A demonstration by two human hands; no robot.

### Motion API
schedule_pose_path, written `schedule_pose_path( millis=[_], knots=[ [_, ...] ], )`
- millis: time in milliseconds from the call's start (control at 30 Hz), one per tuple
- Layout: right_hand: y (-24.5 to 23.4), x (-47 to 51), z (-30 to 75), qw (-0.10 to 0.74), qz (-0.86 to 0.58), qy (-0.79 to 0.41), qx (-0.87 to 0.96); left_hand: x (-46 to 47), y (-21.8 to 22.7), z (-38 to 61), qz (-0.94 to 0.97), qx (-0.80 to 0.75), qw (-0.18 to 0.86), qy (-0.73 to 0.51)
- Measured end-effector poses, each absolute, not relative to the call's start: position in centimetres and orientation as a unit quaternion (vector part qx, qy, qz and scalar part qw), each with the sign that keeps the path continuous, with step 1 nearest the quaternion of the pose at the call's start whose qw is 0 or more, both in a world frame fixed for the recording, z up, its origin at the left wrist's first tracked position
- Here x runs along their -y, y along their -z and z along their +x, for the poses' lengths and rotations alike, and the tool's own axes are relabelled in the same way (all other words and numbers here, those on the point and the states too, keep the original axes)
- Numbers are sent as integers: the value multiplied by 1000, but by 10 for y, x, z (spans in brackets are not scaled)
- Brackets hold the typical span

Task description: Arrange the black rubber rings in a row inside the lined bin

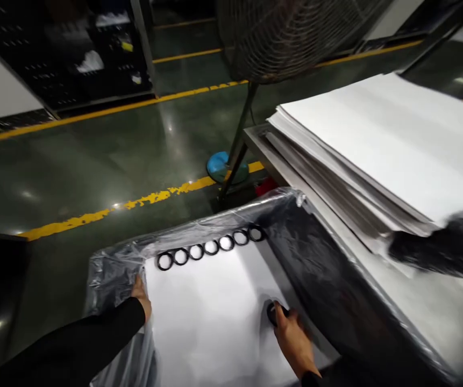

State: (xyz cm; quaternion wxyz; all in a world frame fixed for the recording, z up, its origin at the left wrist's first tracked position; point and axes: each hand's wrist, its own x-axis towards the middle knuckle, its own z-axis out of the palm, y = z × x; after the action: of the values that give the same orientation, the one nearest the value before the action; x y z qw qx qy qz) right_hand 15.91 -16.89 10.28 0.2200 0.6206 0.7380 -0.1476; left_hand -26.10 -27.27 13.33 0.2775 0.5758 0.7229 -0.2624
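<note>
The left grip [140,295] was closed on the edge of soft, slippery plastic film [112,279]; the right grip [287,328] pinched a small, probably light black ring [272,313] by its rim, above a white sheet [202,317], near a row of similar rings [211,246].

A pedestal fan [291,37] stands far off, its dark pole rising from a round blue base [225,167], a small red object [266,187] just beside it. A worn yellow line [134,201] crosses the polished green floor [94,172], with dark shelving [70,54] at far left
</note>
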Motion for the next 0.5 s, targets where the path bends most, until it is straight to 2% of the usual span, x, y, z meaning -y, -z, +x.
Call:
schedule_pose_path(
  millis=[100,200,367,500],
  knots=[
    [-99,196,91,180,577,222,-765,292,-166,-269,644,-647,252,321],
    [-95,237,-12,76,501,327,-798,312,-204,-275,719,-586,203,315],
    [-67,280,-154,-91,512,411,-748,336,-251,-285,817,-536,88,195],
    [-46,292,-176,-186,536,459,-683,341,-260,-288,828,-554,34,81]
  ],
)
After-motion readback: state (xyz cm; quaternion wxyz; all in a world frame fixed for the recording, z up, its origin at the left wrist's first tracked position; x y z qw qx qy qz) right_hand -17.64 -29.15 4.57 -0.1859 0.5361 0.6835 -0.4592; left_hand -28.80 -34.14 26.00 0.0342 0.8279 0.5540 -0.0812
